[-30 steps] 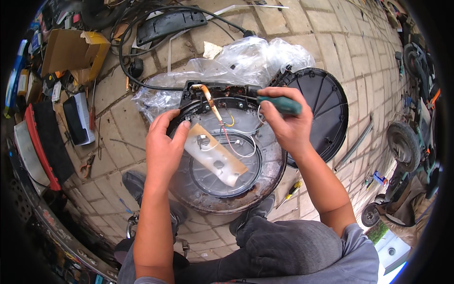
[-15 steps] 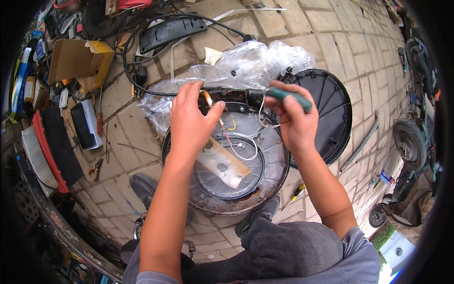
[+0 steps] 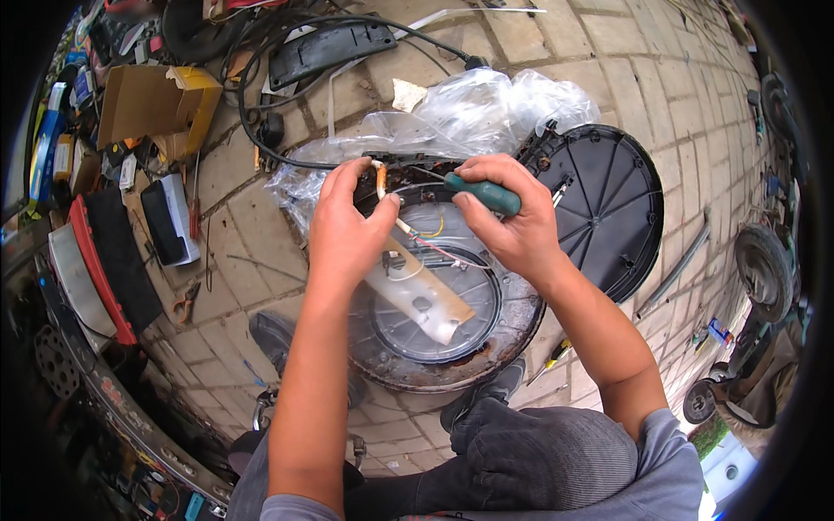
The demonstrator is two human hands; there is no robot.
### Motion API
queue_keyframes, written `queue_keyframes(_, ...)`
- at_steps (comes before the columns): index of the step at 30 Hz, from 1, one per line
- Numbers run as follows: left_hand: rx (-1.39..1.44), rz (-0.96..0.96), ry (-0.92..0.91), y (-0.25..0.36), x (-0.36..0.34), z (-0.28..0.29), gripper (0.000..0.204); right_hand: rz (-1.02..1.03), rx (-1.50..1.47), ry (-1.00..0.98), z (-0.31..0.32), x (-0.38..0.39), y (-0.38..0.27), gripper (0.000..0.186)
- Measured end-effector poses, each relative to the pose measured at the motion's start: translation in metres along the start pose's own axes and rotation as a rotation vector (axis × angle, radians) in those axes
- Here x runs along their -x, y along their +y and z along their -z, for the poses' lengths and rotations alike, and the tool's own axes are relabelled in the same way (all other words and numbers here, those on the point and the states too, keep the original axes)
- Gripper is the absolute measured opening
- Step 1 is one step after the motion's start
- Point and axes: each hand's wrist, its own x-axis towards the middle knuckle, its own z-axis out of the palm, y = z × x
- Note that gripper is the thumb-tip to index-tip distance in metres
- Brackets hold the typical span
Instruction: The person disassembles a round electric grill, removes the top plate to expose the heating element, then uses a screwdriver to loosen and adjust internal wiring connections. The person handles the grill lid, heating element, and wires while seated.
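Nearest is the person's grey-clad knee (image 3: pixel 556 456), with a dark shoe (image 3: pixel 495 392) just beyond it, close to the rusty rim of the round base (image 3: pixel 434 379). The base sits on the paving (image 3: pixel 695 82) in front of the person, between the forearms. A yellow screwdriver (image 3: pixel 553 359) lies to its right. A pale, holed strip (image 3: pixel 419 293) lies slantwise over the base, below a yellow wire (image 3: pixel 439 227). The left hand (image 3: pixel 346 233) is at the base's far left; its grip is parted, thumb away from fingers, beside a browned sleeve (image 3: pixel 381 182); whether it touches the sleeve I cannot tell. The right hand's (image 3: pixel 514 213) grip is closed around a green screwdriver (image 3: pixel 486 193), its shaft pointing left over the base's far edge. A black lid (image 3: pixel 599 208) lies right of the base. Farther off are a clear bag (image 3: pixel 469 108), a box (image 3: pixel 148 108) and a black cover (image 3: pixel 330 50).
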Motion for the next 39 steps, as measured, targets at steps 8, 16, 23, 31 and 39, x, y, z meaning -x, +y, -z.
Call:
queue_keyframes(8,0.005,0.015,-0.014,-0.006,0.001,0.003,0.056,-0.313,-0.018,-0.015,0.011,-0.023,-0.023,0.019)
queue_keyframes(16,0.032,0.011,-0.016,-0.008,0.001,0.001,0.058,-0.293,0.082,-0.133,0.010,-0.035,-0.017,0.019)
queue_keyframes(23,0.027,0.025,-0.003,-0.006,0.002,0.002,0.058,-0.158,-0.012,-0.065,0.003,-0.027,-0.018,0.018)
queue_keyframes(31,0.021,0.023,-0.018,-0.008,0.000,0.005,0.060,0.263,0.288,0.040,0.008,-0.023,-0.044,0.029)
queue_keyframes(39,0.053,0.009,-0.039,-0.009,-0.001,0.000,0.061,0.023,0.065,-0.098,-0.008,-0.002,-0.006,0.027)
